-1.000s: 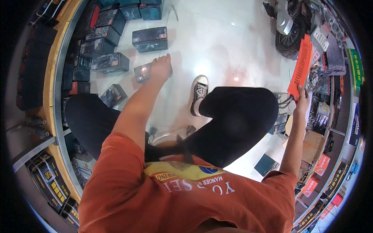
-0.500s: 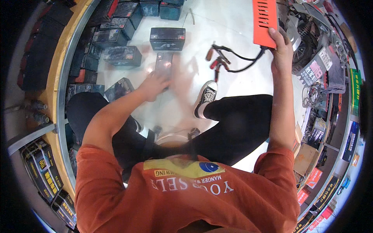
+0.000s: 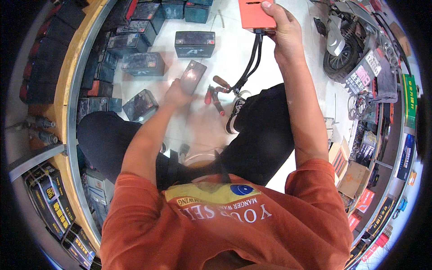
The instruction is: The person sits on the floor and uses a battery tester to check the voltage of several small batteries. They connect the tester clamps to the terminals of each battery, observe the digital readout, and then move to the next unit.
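Pale floor (image 3: 231, 56) — left hand (image 3: 178, 93) grips dark battery (image 3: 194, 74) by its near end; right hand (image 3: 288, 33), apart, clasps orange device (image 3: 255, 17).

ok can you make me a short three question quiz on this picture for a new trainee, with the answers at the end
1. Multiple choice: what does the right hand hold?
a) a cardboard box
b) an orange box with dark cables
c) a shoe

2. True or false: the left hand touches a dark battery.

3. Compare: which is nearer that battery in the picture, the clamps with red and brown handles or the wheel?

Key: 1 b; 2 true; 3 the clamps.
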A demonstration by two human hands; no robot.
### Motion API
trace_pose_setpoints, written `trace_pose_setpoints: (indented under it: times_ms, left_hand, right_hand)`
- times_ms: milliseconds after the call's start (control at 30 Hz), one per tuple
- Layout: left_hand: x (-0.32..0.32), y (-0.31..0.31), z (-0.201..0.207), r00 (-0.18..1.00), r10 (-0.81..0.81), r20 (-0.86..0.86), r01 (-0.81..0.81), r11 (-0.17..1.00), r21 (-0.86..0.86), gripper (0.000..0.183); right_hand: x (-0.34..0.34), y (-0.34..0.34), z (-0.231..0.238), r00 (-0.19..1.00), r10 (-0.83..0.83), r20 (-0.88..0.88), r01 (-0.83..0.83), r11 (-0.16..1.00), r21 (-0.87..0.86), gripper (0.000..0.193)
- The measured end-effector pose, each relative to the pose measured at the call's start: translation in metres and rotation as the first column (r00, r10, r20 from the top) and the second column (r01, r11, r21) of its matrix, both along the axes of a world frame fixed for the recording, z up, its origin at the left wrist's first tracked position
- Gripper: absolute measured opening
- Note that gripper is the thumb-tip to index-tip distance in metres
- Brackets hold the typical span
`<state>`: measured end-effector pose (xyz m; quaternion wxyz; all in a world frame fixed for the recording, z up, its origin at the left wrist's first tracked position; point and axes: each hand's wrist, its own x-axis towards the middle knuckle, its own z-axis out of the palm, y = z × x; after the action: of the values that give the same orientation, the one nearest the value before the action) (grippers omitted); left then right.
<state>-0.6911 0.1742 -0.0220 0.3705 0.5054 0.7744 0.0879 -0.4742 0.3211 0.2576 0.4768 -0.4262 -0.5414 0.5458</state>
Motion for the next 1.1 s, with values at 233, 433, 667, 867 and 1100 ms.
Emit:
trace_pose_setpoints:
  times_ms: [233,433,667,867,1100]
  left_hand:
    - [-0.034,0.009,-0.004,0.912,-0.403,-0.078,0.391,0.911,-0.130,0.099]
    - [0.000,0.012,0.024,0.932,-0.343,-0.113,0.361,0.860,0.362,0.114]
    - [0.058,0.021,0.053,0.935,-0.273,0.227,0.112,0.833,0.541,0.088]
    - [0.048,-0.023,0.081,0.970,-0.239,0.032,0.187,0.828,0.529,0.074]
    - [0.029,-0.084,0.134,0.818,-0.094,0.568,0.059,0.995,0.080,0.029]
  right_hand:
    - [-0.011,0.006,-0.019,0.993,-0.043,0.106,0.038,0.998,0.044,0.105]
    - [-0.030,0.012,-0.026,0.994,-0.049,0.096,0.046,0.998,0.036,0.107]
    - [-0.064,0.036,-0.041,0.997,-0.058,0.058,0.061,0.997,-0.043,0.108]
    - [-0.096,0.039,-0.048,0.991,0.103,0.088,-0.095,0.992,-0.084,0.097]
    - [-0.151,0.038,-0.113,0.713,-0.040,0.700,-0.164,0.961,0.222,0.107]
